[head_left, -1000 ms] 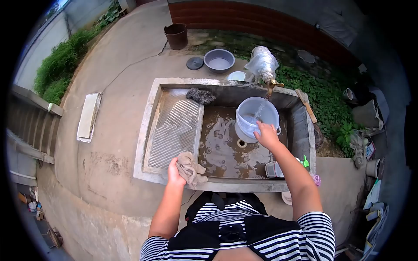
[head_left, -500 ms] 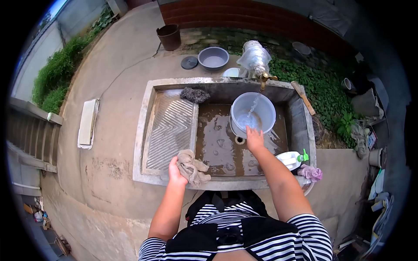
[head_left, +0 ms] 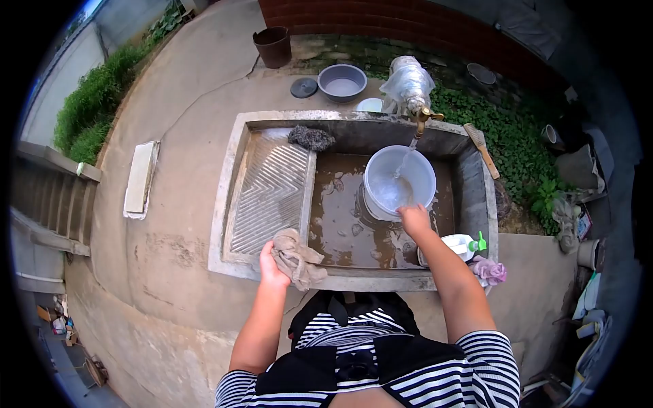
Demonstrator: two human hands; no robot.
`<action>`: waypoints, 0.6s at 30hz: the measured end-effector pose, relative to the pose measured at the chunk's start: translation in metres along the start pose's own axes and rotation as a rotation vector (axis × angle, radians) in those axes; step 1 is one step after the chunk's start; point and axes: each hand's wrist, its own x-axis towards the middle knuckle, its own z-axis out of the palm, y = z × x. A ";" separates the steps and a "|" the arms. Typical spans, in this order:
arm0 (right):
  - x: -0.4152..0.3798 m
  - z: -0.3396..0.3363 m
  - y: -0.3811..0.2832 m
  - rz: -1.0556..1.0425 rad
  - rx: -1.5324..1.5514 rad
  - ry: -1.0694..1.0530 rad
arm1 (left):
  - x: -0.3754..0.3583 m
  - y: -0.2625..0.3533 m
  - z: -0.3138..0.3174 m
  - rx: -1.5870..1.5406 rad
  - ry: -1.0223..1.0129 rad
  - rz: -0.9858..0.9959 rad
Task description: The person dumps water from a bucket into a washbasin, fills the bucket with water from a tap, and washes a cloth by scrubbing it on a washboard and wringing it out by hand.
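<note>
My left hand [head_left: 273, 265] is closed around a wet beige cloth [head_left: 297, 257], over the front edge of the concrete sink [head_left: 354, 280]. At the near rim of a whitish plastic bucket [head_left: 376, 182], my right hand [head_left: 413, 217] grips the edge, its fingertips partly hidden inside. The bucket stands in the sink basin, in shallow brown water [head_left: 337, 224]. From the brass tap [head_left: 425, 117] above, water runs into the bucket.
A ribbed washboard slab [head_left: 269, 197] fills the sink's left part, with a dark mesh scrubber [head_left: 311, 138] at its top. A brush [head_left: 481, 151], a white bottle with green pump [head_left: 464, 246] and a purple cloth [head_left: 488, 270] rest along the right. Behind stands a grey basin [head_left: 342, 83].
My right hand has gone from spread fingers over the bucket to gripping its near rim. The left hand keeps hold of the cloth. The camera view has shifted slightly.
</note>
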 end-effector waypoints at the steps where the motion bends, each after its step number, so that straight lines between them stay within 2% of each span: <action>1: -0.009 0.002 -0.003 0.001 -0.003 0.000 | 0.001 -0.001 -0.001 -0.002 -0.002 -0.002; 3: -0.025 0.007 -0.010 0.163 0.120 0.463 | 0.004 -0.003 -0.005 -0.016 0.000 0.009; 4: -0.019 0.017 -0.005 0.163 0.117 0.465 | 0.005 -0.003 -0.005 -0.018 -0.003 0.008; 6: -0.005 0.033 -0.001 0.680 0.744 0.510 | 0.006 -0.005 -0.005 -0.033 0.032 0.010; 7: -0.004 0.035 0.003 0.680 0.743 0.511 | 0.005 -0.007 -0.004 -0.035 0.032 0.009; 9: 0.002 0.033 0.006 0.898 1.848 0.174 | 0.003 -0.007 -0.002 -0.035 0.042 -0.023; 14: 0.040 0.060 0.007 0.954 2.016 0.181 | -0.003 -0.006 -0.004 -0.021 0.029 -0.009; 17: 0.034 0.037 -0.016 0.898 1.997 0.234 | -0.005 -0.006 -0.007 -0.011 0.024 0.000; 18: 0.027 0.031 -0.023 0.837 1.985 0.177 | -0.006 -0.007 -0.009 -0.015 0.031 0.002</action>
